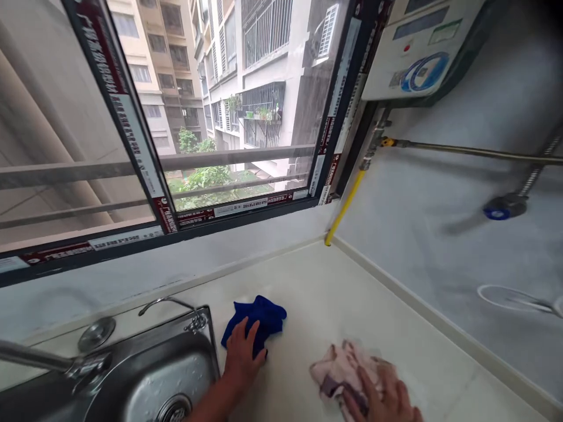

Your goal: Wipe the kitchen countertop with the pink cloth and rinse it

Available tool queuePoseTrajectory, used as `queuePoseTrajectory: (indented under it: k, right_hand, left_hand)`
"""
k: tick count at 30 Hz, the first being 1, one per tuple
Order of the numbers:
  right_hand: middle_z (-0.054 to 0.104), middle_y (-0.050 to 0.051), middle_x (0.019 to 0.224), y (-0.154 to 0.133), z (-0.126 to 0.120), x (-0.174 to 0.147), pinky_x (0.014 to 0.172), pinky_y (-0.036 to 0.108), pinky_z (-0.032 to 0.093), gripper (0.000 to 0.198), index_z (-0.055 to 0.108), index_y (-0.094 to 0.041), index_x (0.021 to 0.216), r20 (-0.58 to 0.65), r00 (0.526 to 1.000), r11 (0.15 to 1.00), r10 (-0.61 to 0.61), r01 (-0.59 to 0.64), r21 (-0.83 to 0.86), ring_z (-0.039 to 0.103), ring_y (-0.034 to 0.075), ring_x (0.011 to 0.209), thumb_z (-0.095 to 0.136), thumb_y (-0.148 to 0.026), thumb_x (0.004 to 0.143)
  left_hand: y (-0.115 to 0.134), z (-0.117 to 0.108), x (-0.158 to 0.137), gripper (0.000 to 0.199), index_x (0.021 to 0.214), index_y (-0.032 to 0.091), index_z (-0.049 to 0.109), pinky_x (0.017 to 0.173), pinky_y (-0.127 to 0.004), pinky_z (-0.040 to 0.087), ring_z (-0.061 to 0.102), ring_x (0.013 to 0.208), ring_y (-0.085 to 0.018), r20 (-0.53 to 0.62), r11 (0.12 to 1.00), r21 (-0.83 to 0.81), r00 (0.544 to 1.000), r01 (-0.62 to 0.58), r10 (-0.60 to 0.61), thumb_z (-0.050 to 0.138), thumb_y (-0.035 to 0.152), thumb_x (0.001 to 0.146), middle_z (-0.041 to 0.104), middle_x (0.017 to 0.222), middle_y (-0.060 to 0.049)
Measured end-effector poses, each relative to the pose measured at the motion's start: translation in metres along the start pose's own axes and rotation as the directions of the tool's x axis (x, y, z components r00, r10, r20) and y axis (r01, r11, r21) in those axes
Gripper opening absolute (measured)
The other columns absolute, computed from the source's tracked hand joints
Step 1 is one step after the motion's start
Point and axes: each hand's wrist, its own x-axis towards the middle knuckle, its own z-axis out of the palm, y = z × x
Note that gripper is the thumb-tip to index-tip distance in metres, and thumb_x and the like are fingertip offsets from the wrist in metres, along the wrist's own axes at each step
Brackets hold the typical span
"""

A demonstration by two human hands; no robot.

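A crumpled dark blue cloth (270,315) lies on the pale countertop (303,281), just right of the sink. My left hand (243,351) rests on its near side, fingers bent over the fabric and the thumb at its edge. Farther right, a bunched pink and white cloth (331,366) with a purple patch is pressed against the counter. On it is my right hand (387,398), fingers curled over the fabric; hand and cloth are both smeared by motion. The lower part of the right hand is cut off by the frame.
A steel sink (211,328) with a small curved spout (167,300) and a larger faucet (83,366) is at the left. Behind is a window (241,208). A yellow pipe (345,208) rises at the corner, below a wall-mounted heater (413,53). A white cable (505,288) sticks out at right.
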Motion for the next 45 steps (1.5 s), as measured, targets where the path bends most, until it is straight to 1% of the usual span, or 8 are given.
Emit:
queuePoseTrajectory:
  k: [3,9,17,25,32,34,40,45]
  right_hand:
    - [0.043,0.013,0.15,0.027,0.01,0.071,0.1,0.069,0.032,0.076,0.054,-0.041,0.142,-0.027,0.989,0.989,0.144,-0.144,-0.015,0.032,0.051,0.137,0.037,-0.078,0.078]
    - [0.037,0.022,0.148,0.02,0.045,0.234,0.1,0.067,0.03,0.069,0.052,-0.026,0.145,0.014,0.997,0.994,0.081,-0.08,-0.079,0.033,0.05,0.133,0.02,-0.058,0.093]
    - [0.036,0.03,0.148,-0.109,0.101,0.395,0.103,0.069,0.021,0.073,0.047,-0.014,0.147,0.094,0.992,0.994,0.087,-0.092,0.055,0.024,0.053,0.139,0.04,-0.064,0.093]
    - [0.039,0.038,0.143,-0.274,0.073,0.302,0.101,0.073,0.021,0.06,0.053,0.005,0.134,0.175,0.96,0.963,-0.219,0.183,0.2,0.021,0.056,0.138,0.043,-0.036,0.092]
    - [0.055,0.002,0.144,-0.302,0.05,0.201,0.114,0.042,0.026,0.044,0.068,-0.031,0.123,0.113,0.52,0.502,-0.846,0.709,0.496,0.035,0.029,0.14,0.066,-0.035,0.079]
    - [0.059,-0.004,0.139,-0.288,0.052,0.209,0.111,0.036,0.029,0.043,0.07,-0.036,0.118,0.097,0.482,0.457,-0.871,0.723,0.518,0.04,0.024,0.135,0.068,-0.034,0.075]
    - [0.055,0.017,0.136,-0.187,0.071,0.322,0.103,0.048,0.036,0.046,0.064,-0.015,0.126,0.096,0.866,0.822,-0.49,0.423,0.381,0.044,0.034,0.124,0.048,-0.021,0.083]
    - [0.044,0.026,0.14,-0.138,0.07,0.426,0.105,0.045,0.032,0.051,0.049,-0.002,0.136,-0.01,0.972,0.916,-0.234,0.224,0.333,0.036,0.033,0.132,0.037,-0.026,0.093]
  left_hand:
    - [-0.013,0.017,0.023,0.059,0.143,0.03,0.055,0.113,-0.06,0.033,0.034,0.146,-0.037,0.016,0.981,0.176,0.996,0.083,-0.087,0.063,0.035,0.084,0.048,0.154,-0.012]
    - [-0.039,0.035,0.022,0.053,0.14,0.032,0.059,0.108,-0.066,0.033,0.038,0.142,-0.041,0.019,0.903,0.427,0.998,0.045,-0.059,0.063,0.039,0.087,0.048,0.153,-0.014]
    - [-0.053,0.039,0.012,0.058,0.143,0.028,0.053,0.105,-0.059,0.038,0.033,0.145,-0.04,0.037,0.834,0.538,0.992,-0.121,0.12,0.061,0.046,0.088,0.037,0.16,-0.015]
    - [-0.039,0.03,0.016,0.046,0.131,0.024,0.059,0.105,-0.061,0.037,0.038,0.143,-0.039,0.074,0.863,0.495,0.995,-0.099,0.071,0.058,0.044,0.09,0.047,0.152,-0.017]
    - [-0.034,0.026,0.013,0.037,0.116,0.022,0.063,0.108,-0.061,0.037,0.041,0.142,-0.037,0.108,0.902,0.409,0.989,-0.135,0.1,0.059,0.046,0.088,0.054,0.146,-0.016]
    - [-0.037,0.027,0.011,0.037,0.115,0.022,0.062,0.108,-0.061,0.037,0.04,0.142,-0.038,0.125,0.905,0.397,0.986,-0.153,0.112,0.061,0.046,0.086,0.053,0.146,-0.016]
    - [-0.045,0.032,0.009,0.039,0.113,0.023,0.062,0.108,-0.061,0.037,0.042,0.141,-0.039,0.098,0.91,0.381,0.986,-0.161,0.133,0.066,0.045,0.081,0.054,0.145,-0.016]
    - [-0.057,0.04,0.006,0.039,0.111,0.023,0.061,0.106,-0.059,0.038,0.044,0.14,-0.039,0.09,0.898,0.401,0.983,-0.181,0.158,0.066,0.045,0.079,0.056,0.144,-0.016]
